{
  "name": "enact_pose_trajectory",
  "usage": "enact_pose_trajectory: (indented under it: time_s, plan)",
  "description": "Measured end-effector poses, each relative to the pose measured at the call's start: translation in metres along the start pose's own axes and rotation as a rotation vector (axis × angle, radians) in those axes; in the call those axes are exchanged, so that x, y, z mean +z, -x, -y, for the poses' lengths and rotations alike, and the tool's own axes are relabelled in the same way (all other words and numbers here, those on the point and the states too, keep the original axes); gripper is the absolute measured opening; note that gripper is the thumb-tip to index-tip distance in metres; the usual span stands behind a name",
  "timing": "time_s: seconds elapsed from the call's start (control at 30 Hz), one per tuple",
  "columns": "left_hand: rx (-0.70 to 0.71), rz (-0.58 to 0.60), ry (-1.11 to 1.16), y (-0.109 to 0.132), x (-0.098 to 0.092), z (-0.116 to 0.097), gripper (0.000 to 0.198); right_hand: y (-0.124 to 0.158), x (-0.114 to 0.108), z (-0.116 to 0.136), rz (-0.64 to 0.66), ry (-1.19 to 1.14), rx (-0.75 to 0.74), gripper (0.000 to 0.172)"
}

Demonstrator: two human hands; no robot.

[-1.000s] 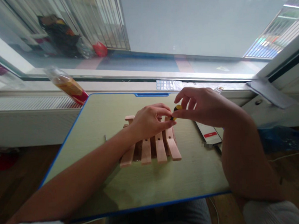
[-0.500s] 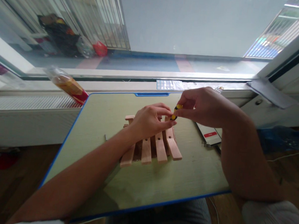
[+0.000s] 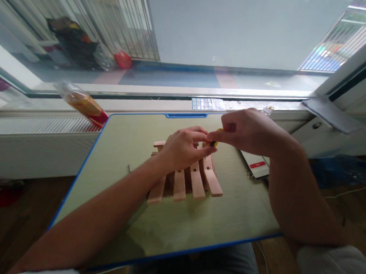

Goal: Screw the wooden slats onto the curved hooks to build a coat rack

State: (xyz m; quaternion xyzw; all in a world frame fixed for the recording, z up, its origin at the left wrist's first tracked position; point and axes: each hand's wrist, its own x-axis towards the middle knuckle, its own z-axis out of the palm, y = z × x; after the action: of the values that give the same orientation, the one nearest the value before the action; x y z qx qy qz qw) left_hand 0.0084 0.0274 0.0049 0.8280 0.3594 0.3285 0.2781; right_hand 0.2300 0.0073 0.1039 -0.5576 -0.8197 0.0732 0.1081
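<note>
On the table lies a wooden piece with several pale slats [image 3: 197, 182], each with a dark hole, set side by side over a darker base; it resembles a small xylophone. My left hand [image 3: 184, 147] rests over its far part, thumb and fingers closed about the lower end of a small yellow and black screwdriver [image 3: 213, 143]. From the right, my right hand [image 3: 241, 130] pinches the top of that handle between thumb and bent fingers. The screwdriver's tip is hidden, so I cannot tell what it touches.
A small metal pin or screw [image 3: 130, 167] lies on the blue-edged table [image 3: 108, 149], left of my forearm. At the right is a flat dark-edged device [image 3: 257, 161] with a red mark. A plastic bottle [image 3: 83, 104] leans beyond the left corner, near the radiator [image 3: 48, 126].
My right hand has turned and shifted slightly left, its thumb now further across the screwdriver handle. The handle has rotated and shows less. My left hand and the slats stay in place.
</note>
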Motion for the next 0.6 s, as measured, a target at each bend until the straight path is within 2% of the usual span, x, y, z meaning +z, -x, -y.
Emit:
enact_pose_trajectory:
  time_s: [0.1, 0.23, 0.33, 0.6]
  plan:
    - [0.007, -0.012, -0.009, 0.0007, -0.0001, 0.0013, 0.026, 0.0016, -0.0046, -0.0055, 0.034, -0.118, -0.027, 0.041]
    - [0.009, -0.019, 0.004, 0.0013, 0.0003, 0.0032, 0.026, 0.0058, -0.0097, -0.0104, 0.097, -0.314, -0.185, 0.036]
    - [0.004, -0.016, 0.013, 0.0016, 0.0006, 0.0037, 0.029, 0.007, -0.0101, -0.0099, 0.092, -0.305, -0.23, 0.026]
    - [0.013, -0.027, -0.003, 0.001, 0.0014, 0.0043, 0.031, 0.0039, -0.0063, -0.0037, 0.007, -0.192, -0.156, 0.02]
